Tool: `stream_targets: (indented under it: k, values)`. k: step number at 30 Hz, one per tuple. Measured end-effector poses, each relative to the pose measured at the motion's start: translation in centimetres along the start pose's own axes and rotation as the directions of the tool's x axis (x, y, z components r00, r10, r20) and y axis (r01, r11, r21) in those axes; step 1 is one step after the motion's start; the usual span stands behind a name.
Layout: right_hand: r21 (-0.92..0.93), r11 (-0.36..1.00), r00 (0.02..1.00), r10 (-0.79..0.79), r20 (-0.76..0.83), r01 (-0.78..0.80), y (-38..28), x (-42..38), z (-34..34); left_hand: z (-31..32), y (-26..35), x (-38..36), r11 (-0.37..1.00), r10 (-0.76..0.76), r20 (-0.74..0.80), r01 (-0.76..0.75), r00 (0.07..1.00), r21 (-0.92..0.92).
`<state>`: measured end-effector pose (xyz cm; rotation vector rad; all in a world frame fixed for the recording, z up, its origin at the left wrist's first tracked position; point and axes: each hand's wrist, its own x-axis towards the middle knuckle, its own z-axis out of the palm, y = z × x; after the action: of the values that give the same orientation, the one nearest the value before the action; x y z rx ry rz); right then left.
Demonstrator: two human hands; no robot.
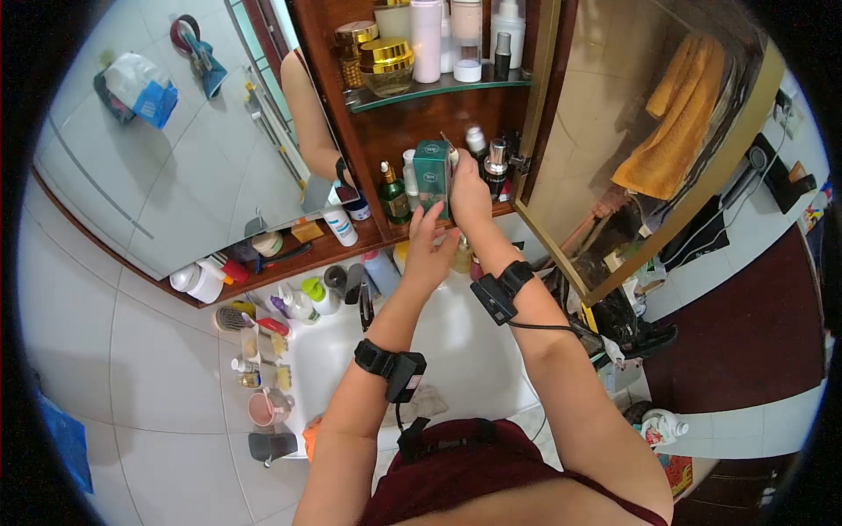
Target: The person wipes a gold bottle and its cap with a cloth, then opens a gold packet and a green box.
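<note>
A dark green box with pale lettering stands upright on the lower shelf of the open mirror cabinet. My right hand is closed along the box's right side, its fingertips partly hidden by the box and the shelf items. My left hand is just below, palm turned up, with fingers apart and fingertips touching the box's lower front. Left of the box are a green dropper bottle and a white tube. To the right of my right hand stands a dark bottle with a silver cap.
Jars and bottles fill the glass shelf above. The mirrored door swings out at right, near my right forearm. Below my arms lies a white sink, with several bottles along its back rim and a pink cup at left.
</note>
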<state>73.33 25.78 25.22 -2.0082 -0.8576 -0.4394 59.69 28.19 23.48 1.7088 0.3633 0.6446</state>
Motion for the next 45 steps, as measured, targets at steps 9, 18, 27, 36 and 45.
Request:
stream_targets:
  k: [9,18,27,36,45]
  values:
    - [0.08,0.995,0.998,0.056,-0.034,-0.053,0.3,0.0,0.5,-0.1,-0.2,0.1,0.999,0.025,0.001,-0.025,1.0,0.036]
    - [0.193,0.977,0.996,0.09,-0.01,-0.087,0.7,-0.1,0.4,-0.2,-0.7,0.1,0.995,0.088,-0.004,-0.088,0.996,0.049]
    - [0.201,0.977,0.991,-0.047,-0.123,0.072,1.7,-1.1,0.8,-0.2,-0.7,0.1,0.999,0.041,0.016,-0.04,0.999,-0.034]
    - [0.19,0.982,0.998,0.004,-0.067,0.008,1.5,-1.6,0.7,-0.3,0.0,-0.1,1.0,0.002,0.015,-0.002,1.0,-0.024]
    - [0.194,0.98,0.995,0.069,-0.07,-0.054,1.5,-1.9,1.0,-0.5,-1.6,0.1,0.995,0.013,-0.051,-0.018,0.999,-0.094]
